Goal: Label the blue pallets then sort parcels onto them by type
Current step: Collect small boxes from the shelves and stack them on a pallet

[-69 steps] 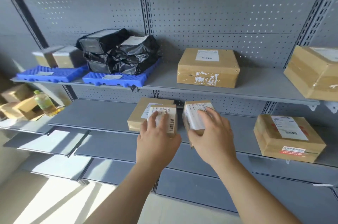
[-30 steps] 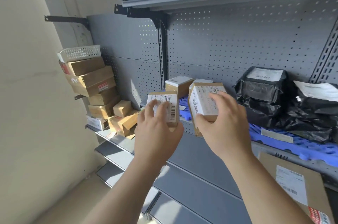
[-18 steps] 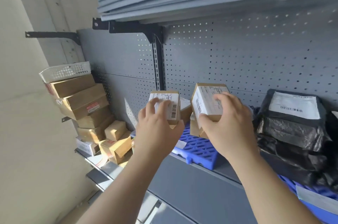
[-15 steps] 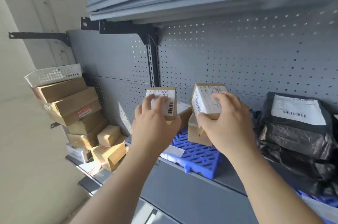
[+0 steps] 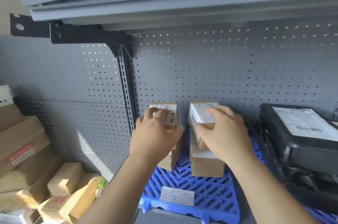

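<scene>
The grey perforated wall (image 5: 219, 70) rises behind both hands. A heap of brown cartons (image 5: 23, 150) lies well to the left of the left hand (image 5: 155, 137), and black bagged parcels (image 5: 300, 147) sit just right of the right hand (image 5: 225, 136). The blue pallet (image 5: 215, 194) lies under both hands. On it stand two brown boxes (image 5: 206, 166), one below each hand. The left hand grips a small labelled box (image 5: 172, 114); the right hand grips another small box (image 5: 199, 114), each over a lower box. A paper label (image 5: 176, 195) lies on the pallet between the forearms.
</scene>
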`<move>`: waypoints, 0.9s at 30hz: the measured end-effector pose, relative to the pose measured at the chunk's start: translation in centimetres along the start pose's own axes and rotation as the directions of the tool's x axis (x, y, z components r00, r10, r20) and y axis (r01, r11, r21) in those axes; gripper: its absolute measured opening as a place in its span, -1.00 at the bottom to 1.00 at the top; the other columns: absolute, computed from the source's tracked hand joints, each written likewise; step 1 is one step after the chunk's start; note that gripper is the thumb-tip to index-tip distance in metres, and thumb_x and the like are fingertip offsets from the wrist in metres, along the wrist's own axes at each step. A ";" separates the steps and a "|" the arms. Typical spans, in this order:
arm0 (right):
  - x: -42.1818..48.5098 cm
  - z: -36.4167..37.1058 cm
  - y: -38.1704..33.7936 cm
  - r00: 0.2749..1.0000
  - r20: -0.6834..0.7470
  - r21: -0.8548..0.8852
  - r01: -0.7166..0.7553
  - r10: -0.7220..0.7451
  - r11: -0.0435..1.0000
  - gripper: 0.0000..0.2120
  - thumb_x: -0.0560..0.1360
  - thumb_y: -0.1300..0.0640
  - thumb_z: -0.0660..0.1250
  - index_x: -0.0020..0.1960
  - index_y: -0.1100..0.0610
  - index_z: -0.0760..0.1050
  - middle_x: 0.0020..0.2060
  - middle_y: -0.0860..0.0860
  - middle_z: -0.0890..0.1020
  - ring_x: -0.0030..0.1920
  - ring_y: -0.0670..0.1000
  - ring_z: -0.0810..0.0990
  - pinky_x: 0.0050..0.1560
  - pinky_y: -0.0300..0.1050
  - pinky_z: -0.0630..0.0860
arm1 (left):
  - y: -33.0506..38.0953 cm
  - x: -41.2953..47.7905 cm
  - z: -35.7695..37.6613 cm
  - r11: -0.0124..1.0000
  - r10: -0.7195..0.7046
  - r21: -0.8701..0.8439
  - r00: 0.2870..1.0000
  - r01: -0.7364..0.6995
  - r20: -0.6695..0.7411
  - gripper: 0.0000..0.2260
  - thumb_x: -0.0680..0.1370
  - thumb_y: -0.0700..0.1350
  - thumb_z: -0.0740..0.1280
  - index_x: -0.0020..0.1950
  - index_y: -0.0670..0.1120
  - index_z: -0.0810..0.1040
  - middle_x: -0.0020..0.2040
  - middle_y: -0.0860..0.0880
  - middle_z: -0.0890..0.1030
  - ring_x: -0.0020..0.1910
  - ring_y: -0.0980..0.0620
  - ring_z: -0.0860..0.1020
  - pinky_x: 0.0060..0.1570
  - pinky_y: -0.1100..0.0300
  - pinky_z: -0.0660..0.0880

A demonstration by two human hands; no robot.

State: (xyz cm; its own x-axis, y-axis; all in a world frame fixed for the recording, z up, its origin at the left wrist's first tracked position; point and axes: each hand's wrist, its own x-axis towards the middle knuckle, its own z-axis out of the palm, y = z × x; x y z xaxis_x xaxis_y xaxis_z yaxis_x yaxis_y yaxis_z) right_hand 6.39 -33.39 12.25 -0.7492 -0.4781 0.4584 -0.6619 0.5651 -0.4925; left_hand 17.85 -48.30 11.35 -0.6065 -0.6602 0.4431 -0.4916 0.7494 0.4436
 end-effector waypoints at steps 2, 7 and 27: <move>0.1 0.5 -0.6 1.000 0.005 -0.041 -0.017 0.017 0.999 -0.47 0.48 -0.22 0.30 0.38 0.00 0.50 0.42 -0.10 0.41 0.32 0.17 0.40 0.31 0.10 0.40 | -0.5 0.7 0.3 1.000 0.006 0.004 1.000 -0.006 0.008 -0.40 0.41 0.42 0.19 0.38 0.21 0.41 0.38 0.12 0.39 0.31 -0.08 0.39 0.13 -0.06 0.54; -0.2 1.3 -1.5 0.998 -0.008 -0.106 -0.058 0.058 0.993 -0.50 0.47 -0.24 0.28 0.33 -0.03 0.53 0.41 -0.10 0.44 0.29 0.17 0.43 0.24 0.09 0.42 | -1.5 1.8 0.8 0.999 0.034 0.014 0.999 -0.034 -0.003 -0.36 0.35 0.50 0.17 0.31 0.18 0.45 0.22 0.14 0.47 0.19 -0.06 0.45 -0.07 0.01 0.53; -0.7 2.0 1.9 0.954 -0.090 0.547 -0.192 0.286 0.814 -0.41 0.55 -0.35 0.02 0.47 -0.14 0.38 0.41 -0.23 0.44 0.36 -0.23 0.35 0.34 -0.18 0.21 | -6.1 3.3 0.3 0.739 -0.012 -0.673 0.999 0.037 0.043 -0.54 0.66 0.25 0.09 0.52 0.13 0.37 0.45 0.16 0.45 0.38 0.17 0.40 0.13 0.51 0.28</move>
State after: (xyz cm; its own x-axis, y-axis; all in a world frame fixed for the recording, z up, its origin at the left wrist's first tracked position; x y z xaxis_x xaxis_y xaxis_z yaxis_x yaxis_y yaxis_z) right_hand 5.59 -33.35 9.48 -0.9019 -0.2340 0.3631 -0.4078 0.1840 -0.8943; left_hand 18.64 -54.99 9.84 -0.6269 -0.6660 0.4042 0.0344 0.4947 0.8684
